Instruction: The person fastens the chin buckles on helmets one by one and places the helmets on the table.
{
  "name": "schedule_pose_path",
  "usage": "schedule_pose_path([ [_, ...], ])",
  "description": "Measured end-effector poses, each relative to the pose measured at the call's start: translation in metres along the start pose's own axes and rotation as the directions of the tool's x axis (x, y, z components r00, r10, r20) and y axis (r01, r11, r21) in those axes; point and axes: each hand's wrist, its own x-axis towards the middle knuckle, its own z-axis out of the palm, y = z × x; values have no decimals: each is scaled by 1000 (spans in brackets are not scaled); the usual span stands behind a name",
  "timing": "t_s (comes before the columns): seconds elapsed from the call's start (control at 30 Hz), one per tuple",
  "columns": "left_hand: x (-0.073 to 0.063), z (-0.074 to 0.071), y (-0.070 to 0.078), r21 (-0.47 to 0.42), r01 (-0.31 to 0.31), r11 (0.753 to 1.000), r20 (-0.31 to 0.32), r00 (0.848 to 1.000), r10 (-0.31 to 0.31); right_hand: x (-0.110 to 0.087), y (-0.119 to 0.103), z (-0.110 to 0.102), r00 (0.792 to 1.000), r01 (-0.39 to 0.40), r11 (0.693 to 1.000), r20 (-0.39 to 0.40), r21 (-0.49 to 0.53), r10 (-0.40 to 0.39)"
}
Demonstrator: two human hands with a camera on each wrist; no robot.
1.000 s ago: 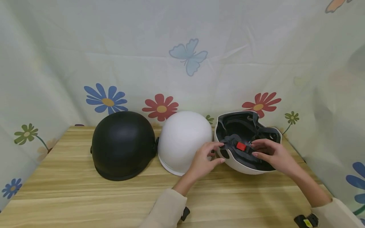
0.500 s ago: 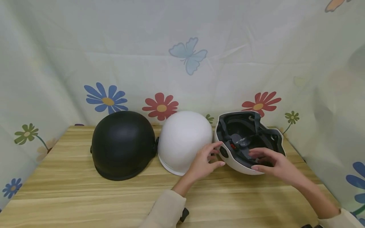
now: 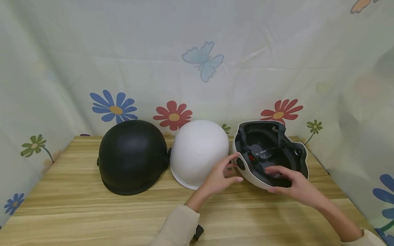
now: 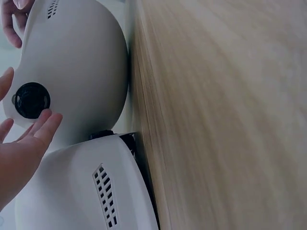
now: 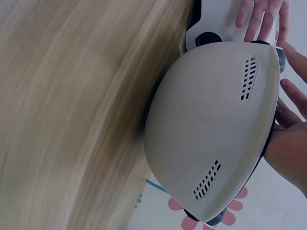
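Note:
A white helmet (image 3: 257,181) lies upturned at the right of the table, its black padded inside (image 3: 261,136) facing up and toward me. In it lie dark straps and a small red buckle part (image 3: 251,158). My left hand (image 3: 217,176) is at its left side, fingertips right at the round black knob (image 4: 31,99), thumb apart from the fingers. Over the front rim is my right hand (image 3: 297,184), fingers loosely bent across the opening. From the right wrist view, the rim partly hides the right hand (image 5: 290,139).
Left of the upturned helmet, a second white helmet (image 3: 198,150) stands dome up, close beside it. Further left stands a black helmet (image 3: 132,157), also dome up. The wooden table (image 3: 123,218) ends at a flower-printed cloth (image 3: 138,61) behind.
The red buckle, earlier up between my hands, now lies down inside the helmet. My right hand has moved down toward the front rim. The helmet has turned slightly and shifted right.

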Motion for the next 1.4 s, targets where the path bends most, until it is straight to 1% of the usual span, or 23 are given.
schedule_pose_path([
  [0.1, 0, 0, 3, -2, 30, 1000, 6, 1000, -30, -1, -1, 3, 999, -46, 999, 17, -2, 46],
  [0.13, 0, 0, 3, -2, 28, 1000, 6, 1000, -28, -1, -1, 3, 998, -58, 998, 22, -4, 58],
  [0.3, -6, -3, 26, -40, 51, 998, 27, 998, -50, -2, -1, 7, 993, -103, 994, 45, -47, 106],
  [0.37, -7, -4, 31, -48, 57, 997, 37, 998, -56, -3, -1, 8, 993, -106, 992, 46, -63, 109],
  [0.47, -8, -5, 34, -42, 61, 997, 45, 997, -59, -2, 0, 10, 995, -87, 994, 35, -63, 89],
  [0.67, -8, -6, 35, -37, 53, 998, 56, 997, -51, 0, 1, 10, 1000, -16, 998, 2, -60, 16],
  [0.77, -7, -7, 35, -31, 61, 998, 64, 996, -58, 1, 1, 9, 1000, 10, 998, -16, -64, -11],
  [0.9, -7, -6, 31, -11, 71, 997, 68, 995, -70, 4, 2, 7, 999, 32, 997, -33, -68, -34],
  [1.1, -1, -2, 5, 9, 77, 997, 65, 995, -77, 10, 1, 4, 994, 78, 995, -77, -64, -83],
  [1.13, -1, -1, 0, 15, 80, 997, 66, 995, -80, 11, 1, 3, 993, 75, 995, -82, -59, -80],
  [1.2, 0, 0, -4, 30, 81, 996, 68, 994, -82, 13, 0, 2, 994, 65, 997, -89, -44, -69],
  [1.4, -1, 0, -7, 67, 90, 994, 87, 992, -96, 18, -5, -4, 994, 26, 999, -103, 34, -22],
])
